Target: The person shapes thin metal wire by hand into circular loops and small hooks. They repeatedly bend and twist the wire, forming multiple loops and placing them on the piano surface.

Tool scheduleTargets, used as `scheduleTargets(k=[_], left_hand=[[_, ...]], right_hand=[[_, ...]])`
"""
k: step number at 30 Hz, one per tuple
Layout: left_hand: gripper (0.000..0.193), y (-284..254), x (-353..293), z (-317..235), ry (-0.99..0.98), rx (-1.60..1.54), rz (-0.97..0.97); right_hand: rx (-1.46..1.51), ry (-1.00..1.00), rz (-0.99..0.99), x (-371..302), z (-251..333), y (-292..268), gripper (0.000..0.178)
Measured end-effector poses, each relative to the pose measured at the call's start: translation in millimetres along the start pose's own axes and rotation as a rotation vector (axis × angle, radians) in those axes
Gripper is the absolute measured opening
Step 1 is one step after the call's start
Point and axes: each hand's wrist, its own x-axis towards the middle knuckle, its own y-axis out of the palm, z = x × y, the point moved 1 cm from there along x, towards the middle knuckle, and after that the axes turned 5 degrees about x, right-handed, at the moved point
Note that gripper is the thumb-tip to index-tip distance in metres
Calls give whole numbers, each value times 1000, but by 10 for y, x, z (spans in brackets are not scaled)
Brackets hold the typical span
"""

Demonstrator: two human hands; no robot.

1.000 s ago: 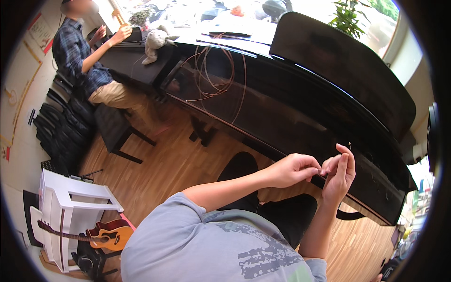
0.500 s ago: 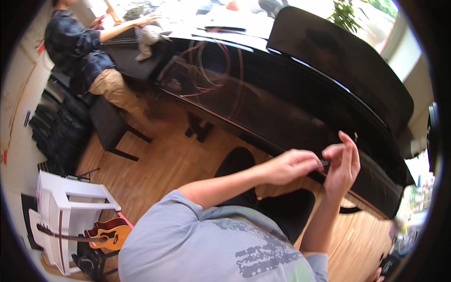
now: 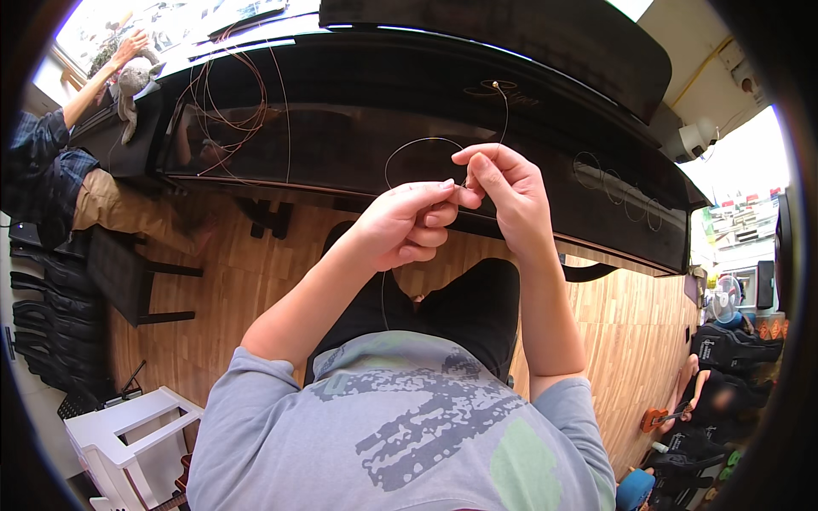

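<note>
My left hand [image 3: 413, 223] pinches a thin metal string [image 3: 505, 111] between thumb and index finger. The fingertips of my right hand [image 3: 515, 200] are closed on the same string, almost touching the left ones. From the right fingers one end rises to a small round tip over the dark surface. Another part bows up in a loop left of the fingers, and a strand hangs below my left hand. Both hands are above my lap, before a glossy black piano [image 3: 358, 111]. The exact spot where the fingertips meet is partly hidden.
Coppery coiled strings [image 3: 226, 111] lie on the piano's left part, several thin silvery coils [image 3: 613, 183] on its right. At the left, a person [image 3: 51, 170] reaches toward a grey plush toy [image 3: 135, 81], near a black bench [image 3: 128, 272]. Another person [image 3: 724, 400] holds a small guitar [image 3: 654, 420] at lower right.
The view has swung to the right, so the piano and the other person shift left. My hands now sit in mid-picture, and the string with its loop shows clearly between them.
</note>
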Motion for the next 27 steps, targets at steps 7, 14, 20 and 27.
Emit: scheduleTargets(k=[7,14,20,27], left_hand=[[27,-43,67,64,60,154,-118],[27,-88,27,24,302,523,-193],[17,-60,-26,-63,736,1075,-424],[9,80,-198,-288,1061,1724,-463]], right_hand=[[-130,-23,-4,-1,5,-7,14],[-157,-35,13,-53,94,-81,19],[-414,-330,-26,-178,217,-120,24],[-610,-239,-85,-332,356,-165,38]])
